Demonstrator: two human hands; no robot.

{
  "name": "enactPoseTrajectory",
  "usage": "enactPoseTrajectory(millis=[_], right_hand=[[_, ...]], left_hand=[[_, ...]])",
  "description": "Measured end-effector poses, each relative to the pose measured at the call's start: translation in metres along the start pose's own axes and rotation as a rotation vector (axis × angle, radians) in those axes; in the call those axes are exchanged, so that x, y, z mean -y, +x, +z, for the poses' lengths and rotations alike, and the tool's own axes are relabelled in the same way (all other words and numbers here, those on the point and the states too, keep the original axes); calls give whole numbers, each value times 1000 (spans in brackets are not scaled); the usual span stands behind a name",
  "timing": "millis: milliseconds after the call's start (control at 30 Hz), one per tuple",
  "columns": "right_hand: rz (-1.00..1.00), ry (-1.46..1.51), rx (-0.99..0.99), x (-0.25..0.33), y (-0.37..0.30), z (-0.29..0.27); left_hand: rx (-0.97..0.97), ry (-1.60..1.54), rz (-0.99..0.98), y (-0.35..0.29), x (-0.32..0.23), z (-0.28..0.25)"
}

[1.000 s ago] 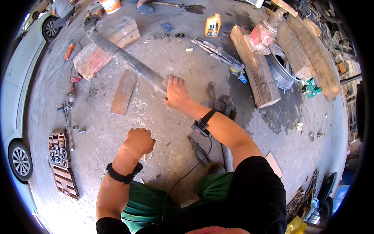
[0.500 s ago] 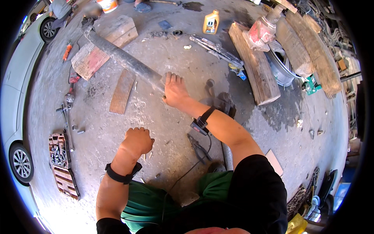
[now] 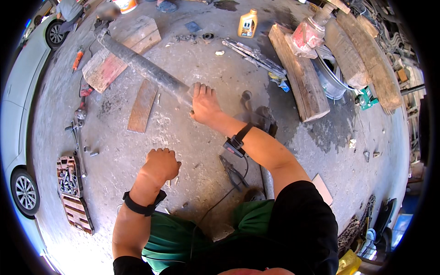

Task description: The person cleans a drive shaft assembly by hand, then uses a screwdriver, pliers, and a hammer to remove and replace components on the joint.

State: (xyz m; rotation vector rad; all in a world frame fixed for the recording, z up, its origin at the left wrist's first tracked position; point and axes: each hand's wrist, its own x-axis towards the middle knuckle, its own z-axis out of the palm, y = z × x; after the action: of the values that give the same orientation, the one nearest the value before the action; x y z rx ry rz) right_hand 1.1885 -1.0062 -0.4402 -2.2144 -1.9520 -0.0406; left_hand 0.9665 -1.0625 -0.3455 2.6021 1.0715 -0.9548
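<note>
A long grey metal pipe (image 3: 142, 66) slants from the far left toward the middle, its far end over a thick wooden board (image 3: 106, 68) on the floor. My right hand (image 3: 205, 104) is closed around the pipe's near end, fingers wrapped over the top. My left hand (image 3: 161, 164) is a fist with knuckles up, apart from the pipe; nothing sticks out of it. Between my forearms, pliers (image 3: 233, 173) lie on the concrete beside a dark cable. A dark metal part (image 3: 261, 118) sits just right of my right wrist, partly behind the forearm.
To the left lie an angle grinder (image 3: 81, 110), a socket set case (image 3: 69, 176) and a thin wooden board (image 3: 142, 106). An oil bottle (image 3: 247, 24) stands far ahead. A timber beam (image 3: 300, 78), red jack (image 3: 306, 36) and wheel rim (image 3: 331, 80) are at right. A car (image 3: 16, 105) borders the left.
The whole view has shifted very slightly. Both hands keep their places, the right still gripping the pipe.
</note>
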Motion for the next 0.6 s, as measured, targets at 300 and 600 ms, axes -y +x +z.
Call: enactPoseTrajectory(millis=[300,600], right_hand=[[12,-2,40,3,-1,-5],[10,9,38,2,0,-5]], left_hand=[[-34,-17,13,0,2,6],[-7,-13,9,0,1,3]])
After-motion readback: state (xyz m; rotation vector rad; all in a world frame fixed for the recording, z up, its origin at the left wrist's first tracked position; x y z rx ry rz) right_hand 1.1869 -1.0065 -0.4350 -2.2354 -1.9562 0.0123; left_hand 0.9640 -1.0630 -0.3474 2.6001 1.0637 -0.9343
